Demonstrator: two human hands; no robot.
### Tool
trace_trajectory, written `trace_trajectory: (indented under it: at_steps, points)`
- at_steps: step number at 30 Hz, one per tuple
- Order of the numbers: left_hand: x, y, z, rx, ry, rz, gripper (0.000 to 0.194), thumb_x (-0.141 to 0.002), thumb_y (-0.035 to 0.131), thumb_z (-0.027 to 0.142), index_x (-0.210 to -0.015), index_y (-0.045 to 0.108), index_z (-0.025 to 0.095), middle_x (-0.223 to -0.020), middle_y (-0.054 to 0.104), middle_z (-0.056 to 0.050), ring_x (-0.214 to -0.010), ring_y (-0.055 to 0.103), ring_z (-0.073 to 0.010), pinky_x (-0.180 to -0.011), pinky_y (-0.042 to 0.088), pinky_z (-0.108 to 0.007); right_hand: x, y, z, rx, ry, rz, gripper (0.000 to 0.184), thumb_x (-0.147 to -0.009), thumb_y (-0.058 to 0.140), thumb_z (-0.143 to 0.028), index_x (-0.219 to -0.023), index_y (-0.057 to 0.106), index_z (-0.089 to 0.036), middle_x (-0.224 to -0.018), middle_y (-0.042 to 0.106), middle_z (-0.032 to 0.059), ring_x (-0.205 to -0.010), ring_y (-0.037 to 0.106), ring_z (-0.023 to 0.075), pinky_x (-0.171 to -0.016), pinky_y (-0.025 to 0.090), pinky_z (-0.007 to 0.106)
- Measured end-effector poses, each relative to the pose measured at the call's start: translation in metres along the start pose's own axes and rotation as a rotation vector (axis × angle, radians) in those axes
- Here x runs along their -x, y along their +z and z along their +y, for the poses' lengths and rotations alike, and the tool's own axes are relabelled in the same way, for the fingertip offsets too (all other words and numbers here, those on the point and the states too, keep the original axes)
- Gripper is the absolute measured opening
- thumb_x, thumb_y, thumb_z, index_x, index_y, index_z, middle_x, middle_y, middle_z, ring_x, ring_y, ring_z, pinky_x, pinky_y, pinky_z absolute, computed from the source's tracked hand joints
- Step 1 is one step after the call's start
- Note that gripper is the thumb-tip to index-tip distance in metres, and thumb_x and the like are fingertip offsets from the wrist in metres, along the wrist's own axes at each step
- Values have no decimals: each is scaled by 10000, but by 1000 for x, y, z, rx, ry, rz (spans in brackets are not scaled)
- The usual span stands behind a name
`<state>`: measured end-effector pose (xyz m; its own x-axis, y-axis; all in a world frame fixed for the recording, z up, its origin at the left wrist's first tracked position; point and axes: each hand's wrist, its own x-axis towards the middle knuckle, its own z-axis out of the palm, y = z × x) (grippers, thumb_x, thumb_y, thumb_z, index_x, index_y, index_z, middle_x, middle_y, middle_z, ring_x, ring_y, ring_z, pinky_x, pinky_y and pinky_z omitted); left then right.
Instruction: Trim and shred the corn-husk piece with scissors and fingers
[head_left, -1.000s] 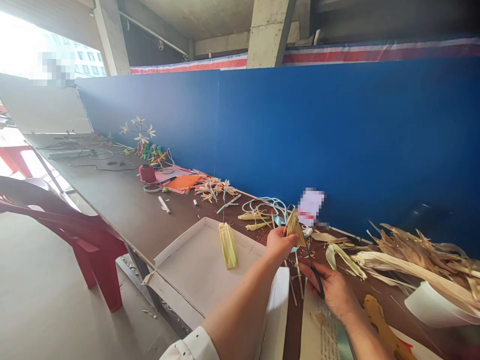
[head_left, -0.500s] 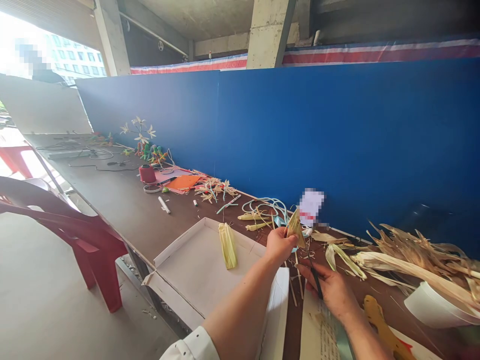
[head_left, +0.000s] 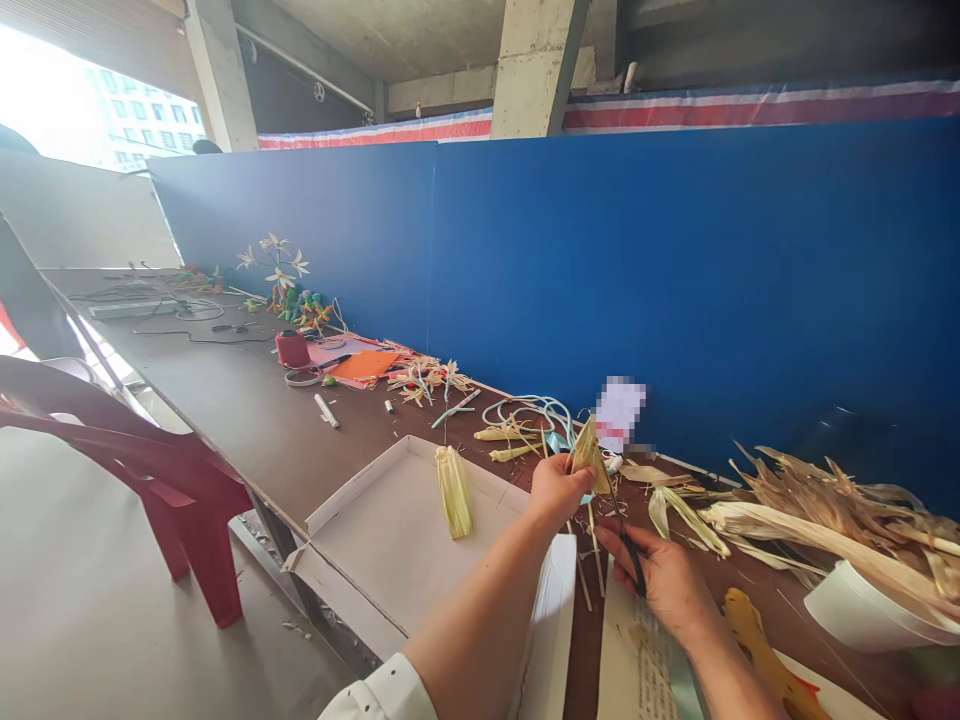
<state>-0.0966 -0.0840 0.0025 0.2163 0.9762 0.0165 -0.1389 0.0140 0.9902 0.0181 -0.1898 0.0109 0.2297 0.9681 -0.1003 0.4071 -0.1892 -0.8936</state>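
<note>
My left hand (head_left: 559, 492) pinches a folded piece of pale green corn husk (head_left: 588, 452), held upright above the table. In my right hand (head_left: 660, 580) is a pair of black-handled scissors (head_left: 634, 562); the blades point up at the lower edge of the husk. Whether the blades touch the husk I cannot tell. Another strip of corn husk (head_left: 454, 492) lies in the open white box lid (head_left: 375, 540) left of my left hand. Thin sticks (head_left: 594, 545) rest on the table between my hands.
A heap of dried husks (head_left: 825, 500) and a white bowl (head_left: 870, 610) are at the right. Husk flowers (head_left: 427, 380), orange paper (head_left: 366, 366), a red thread spool (head_left: 292, 348) and a marker (head_left: 326, 410) lie further left. A blue partition (head_left: 675, 270) backs the table; a red chair (head_left: 172, 470) stands left.
Both hands, the husk and the scissors stay almost in place. In the far left background, a person behind the partition has shifted mostly out of sight.
</note>
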Motion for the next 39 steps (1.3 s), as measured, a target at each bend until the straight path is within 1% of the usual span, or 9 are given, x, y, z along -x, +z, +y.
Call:
trace_trajectory:
  at_steps: [6,10,14,17,22,28,33,36,39]
  points:
    - [1,1,0,40,-16,-82,145,-681,641,231,-602,556,145,-547,493,39,-482,384,-56,-504,310,-194,3,1,-8,-51,35,23,422,-607,692,-466,-947,703,-215,-497,558,-47,-480,491,155,-505,393,276]
    - [4,1,2,4,-59,-139,122,-663,663,222,-626,579,143,-522,464,56,-452,351,-47,-479,286,-193,3,0,-6,-94,8,37,425,-637,685,-489,-955,700,-207,-503,555,-45,-490,493,151,-496,383,267]
    - [7,1,5,99,-118,-196,134,-659,677,233,-646,577,145,-542,503,43,-461,421,-66,-484,352,-202,3,2,-4,-79,-26,83,403,-660,676,-498,-940,704,-210,-490,546,-44,-463,469,139,-474,357,260]
    - [8,1,7,185,-158,-224,189,-643,713,263,-647,567,144,-559,521,34,-480,455,-73,-510,411,-218,4,2,-5,-59,-40,97,383,-675,659,-515,-912,705,-218,-490,539,-43,-456,463,136,-476,358,262]
    - [11,0,13,237,-199,-226,207,-642,727,271,-660,572,135,-574,543,21,-482,473,-69,-502,411,-211,1,0,-4,-54,-44,30,418,-668,657,-557,-908,695,-216,-500,536,-34,-470,473,151,-487,370,278]
    - [11,-3,13,247,-184,-217,227,-650,725,290,-626,556,139,-514,479,45,-430,391,-44,-419,288,-178,3,-3,-7,-60,-23,6,320,-692,664,-518,-869,690,-252,-508,530,-25,-483,470,160,-502,379,292]
    - [9,-5,13,251,-147,-181,288,-646,726,316,-588,497,151,-500,439,49,-428,344,-38,-415,200,-188,2,-4,-7,-44,-14,12,295,-700,661,-495,-883,679,-264,-519,533,-17,-499,487,182,-524,405,310]
    - [8,-5,13,290,-144,-157,312,-642,726,315,-581,462,159,-487,422,51,-426,323,-38,-432,173,-204,0,-4,-3,-2,-39,4,318,-729,616,-521,-902,679,-262,-530,546,-6,-508,507,197,-522,415,318]
    - [8,-5,14,332,-157,-141,315,-621,744,309,-598,470,157,-499,437,48,-434,332,-40,-453,178,-212,-2,-4,0,19,-61,-12,322,-743,600,-522,-909,681,-257,-541,555,-1,-511,513,197,-521,410,314]
